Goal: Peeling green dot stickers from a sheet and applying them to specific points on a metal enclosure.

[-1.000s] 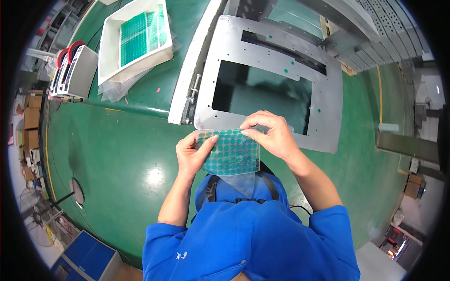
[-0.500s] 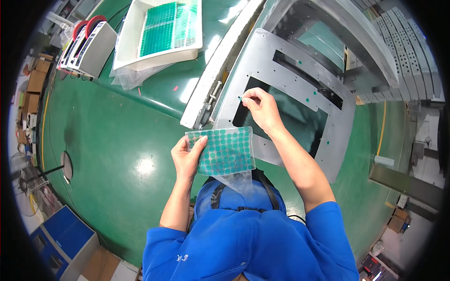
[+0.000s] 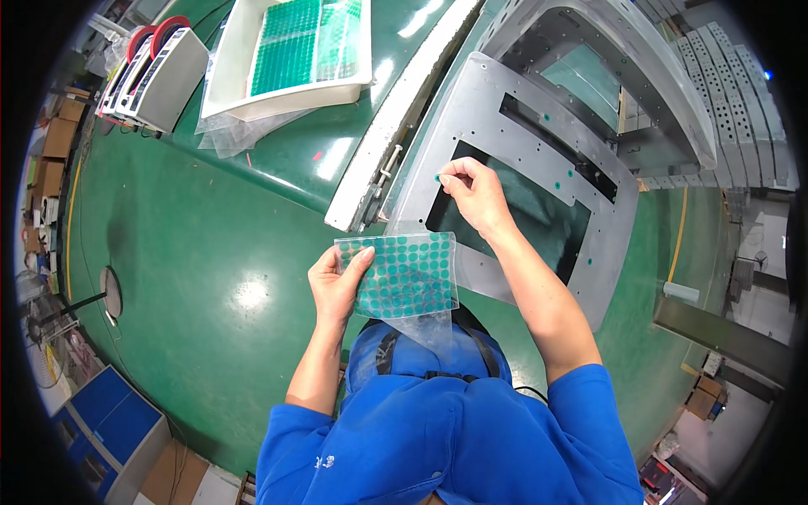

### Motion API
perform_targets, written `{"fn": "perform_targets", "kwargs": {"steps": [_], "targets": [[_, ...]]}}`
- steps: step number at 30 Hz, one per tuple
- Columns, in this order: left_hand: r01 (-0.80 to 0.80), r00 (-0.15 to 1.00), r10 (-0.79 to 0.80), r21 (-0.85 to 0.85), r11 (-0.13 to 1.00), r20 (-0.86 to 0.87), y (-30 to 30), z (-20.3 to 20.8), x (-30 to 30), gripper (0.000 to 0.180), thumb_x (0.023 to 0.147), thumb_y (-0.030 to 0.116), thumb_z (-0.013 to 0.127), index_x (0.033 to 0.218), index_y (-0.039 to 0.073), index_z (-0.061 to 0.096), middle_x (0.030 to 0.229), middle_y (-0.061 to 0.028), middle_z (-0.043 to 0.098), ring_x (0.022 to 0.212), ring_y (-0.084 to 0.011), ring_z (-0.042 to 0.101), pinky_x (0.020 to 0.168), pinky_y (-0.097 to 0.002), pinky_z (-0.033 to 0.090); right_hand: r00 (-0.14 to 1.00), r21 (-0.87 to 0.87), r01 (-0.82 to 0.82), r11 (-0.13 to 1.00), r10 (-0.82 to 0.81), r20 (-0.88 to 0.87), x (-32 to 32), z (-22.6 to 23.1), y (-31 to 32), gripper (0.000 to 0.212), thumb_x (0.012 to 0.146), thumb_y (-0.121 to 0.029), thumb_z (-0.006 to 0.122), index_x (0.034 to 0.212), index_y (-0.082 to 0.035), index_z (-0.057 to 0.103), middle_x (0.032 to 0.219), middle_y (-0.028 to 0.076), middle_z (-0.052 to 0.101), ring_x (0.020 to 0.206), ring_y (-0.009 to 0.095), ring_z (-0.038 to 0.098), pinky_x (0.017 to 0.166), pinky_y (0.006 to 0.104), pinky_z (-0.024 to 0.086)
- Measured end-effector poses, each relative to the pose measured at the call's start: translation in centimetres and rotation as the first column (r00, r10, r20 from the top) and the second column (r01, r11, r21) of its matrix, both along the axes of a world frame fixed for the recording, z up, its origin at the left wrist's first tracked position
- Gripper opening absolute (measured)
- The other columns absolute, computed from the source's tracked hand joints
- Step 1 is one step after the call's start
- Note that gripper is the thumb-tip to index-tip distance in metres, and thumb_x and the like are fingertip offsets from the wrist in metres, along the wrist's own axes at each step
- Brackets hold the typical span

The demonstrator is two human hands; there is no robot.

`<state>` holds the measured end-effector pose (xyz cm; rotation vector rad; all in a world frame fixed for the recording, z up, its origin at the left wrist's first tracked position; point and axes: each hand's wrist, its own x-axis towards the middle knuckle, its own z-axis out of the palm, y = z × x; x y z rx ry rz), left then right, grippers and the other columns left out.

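My left hand [image 3: 335, 286] grips the left edge of a clear sheet of round green dot stickers [image 3: 408, 273], thumb on top. Clear film hangs below the sheet, in front of my body. My right hand [image 3: 478, 198] pinches a single green dot sticker [image 3: 438, 178] between thumb and forefinger. That hand is over a grey metal panel [image 3: 471, 97], near the corner of its large rectangular opening. Small holes dot the panel, and several green dots [image 3: 557, 185] sit on it. Whether the pinched sticker touches the metal, I cannot tell.
A white plastic bin [image 3: 295, 103] with more green dot sheets stands on the green table [image 3: 278, 164] at the far left. Beside it are white devices with red rings [image 3: 168, 76]. Behind the panel rises a grey metal housing [image 3: 673, 93]. A pale rail [image 3: 391, 109] borders the table.
The view has shifted slightly. My right hand stays over the same panel corner with the sticker pinched, and my left hand still holds the sheet.
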<state>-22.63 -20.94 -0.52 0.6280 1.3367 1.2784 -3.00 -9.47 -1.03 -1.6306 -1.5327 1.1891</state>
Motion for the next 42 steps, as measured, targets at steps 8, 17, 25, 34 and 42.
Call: {"fn": "perform_targets", "kwargs": {"steps": [8, 17, 25, 34, 42], "targets": [[0.002, 1.0, -0.002, 0.016, 1.0, 0.027, 0.2, -0.5, -0.1, 0.013, 0.074, 0.008, 0.067, 0.083, 0.001, 0.062, 0.073, 0.0003, 0.06, 0.063, -0.0034, 0.051, 0.056, -0.0165, 0.04, 1.0, -0.019, -0.005, 1.0, 0.006, 0.024, 0.0, -0.1, 0.2, 0.01, 0.075, -0.009, 0.059, 0.08, -0.001, 0.058, 0.072, 0.008, 0.06, 0.066, 0.015, 0.056, 0.064, 0.0274, 0.045], [0.007, 1.0, -0.008, 0.021, 1.0, 0.029, 0.5, -0.5, -0.2, 0.013, 0.074, 0.008, 0.067, 0.083, 0.001, 0.062, 0.073, -0.0002, 0.06, 0.063, -0.0037, 0.051, 0.057, -0.0168, 0.041, 0.999, -0.103, -0.022, 0.994, 0.017, -0.049, 0.5, 0.0, 0.6, 0.008, 0.075, -0.007, 0.059, 0.079, 0.0, 0.058, 0.073, 0.008, 0.061, 0.066, 0.015, 0.057, 0.064, 0.0273, 0.045], [0.007, 0.999, -0.007, 0.01, 1.0, 0.043, 0.6, -0.6, 0.0, 0.014, 0.073, 0.007, 0.067, 0.083, 0.0, 0.062, 0.073, -0.0005, 0.06, 0.063, -0.0039, 0.052, 0.057, -0.0169, 0.041, 0.996, -0.055, -0.031, 0.998, 0.035, 0.081, 0.0, 0.8, 0.5, 0.008, 0.075, -0.007, 0.059, 0.08, -0.001, 0.058, 0.075, 0.009, 0.062, 0.07, 0.016, 0.059, 0.066, 0.0273, 0.046], [0.027, 0.999, -0.028, 0.006, 1.0, 0.031, 0.7, -0.6, 0.3, 0.013, 0.073, 0.007, 0.067, 0.083, 0.0, 0.062, 0.073, -0.0012, 0.061, 0.063, -0.0043, 0.052, 0.058, -0.0172, 0.041, 0.985, -0.089, -0.023, 0.996, 0.038, 0.17, -0.4, 2.0, 0.8, 0.008, 0.074, -0.008, 0.059, 0.078, -0.001, 0.06, 0.073, 0.009, 0.062, 0.067, 0.017, 0.059, 0.065, 0.028, 0.045], [0.038, 0.998, -0.039, 0.014, 0.999, 0.057, 0.4, -0.5, 0.7, 0.014, 0.073, 0.007, 0.067, 0.084, 0.0, 0.062, 0.074, -0.0017, 0.061, 0.064, -0.0047, 0.053, 0.058, -0.0177, 0.042, 0.98, -0.114, -0.004, 0.993, 0.026, 0.197, -0.7, 2.3, 0.9, 0.008, 0.074, -0.009, 0.059, 0.076, -0.002, 0.061, 0.07, 0.009, 0.062, 0.065, 0.017, 0.058, 0.063, 0.0294, 0.045]]}}
